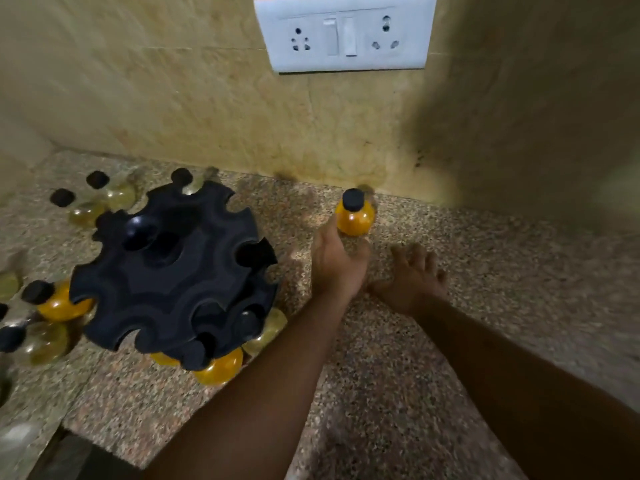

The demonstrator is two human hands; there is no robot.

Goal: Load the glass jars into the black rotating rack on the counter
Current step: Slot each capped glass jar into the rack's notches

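Observed: one orange jar [355,219] with a black cap [353,199] stands upright on the counter [467,258], close to the far tiled wall and below a white socket plate [346,32]. Its long axis is vertical, cap uppermost.

The left hand [337,263] lies directly on the near side of this jar. Its fingers [327,233] reach up along the jar's left flank and its thumb sits below the base on the near-right side. The hand appears partly curled around the lower body, touching or almost touching; motion blur prevents a firm finding on whether the grip is closed.

The right hand [414,278] rests further right and nearer, palm down, fingers spread and holding nothing. It is apart from the jar.

The black rotating rack [173,268] stands well to the left of the jar, tilted as seen from this view, with open notches [254,252] on its right rim facing the hands. Several jars, orange and pale, sit around and under its rim on the left and near sides; which are seated in slots cannot be determined.

Assessment: the left hand is the nearer one and is also between the jar and the rack. The coming move turns on carrying the jar leftward and toward the near side, kept upright, to a free notch on the right rim.
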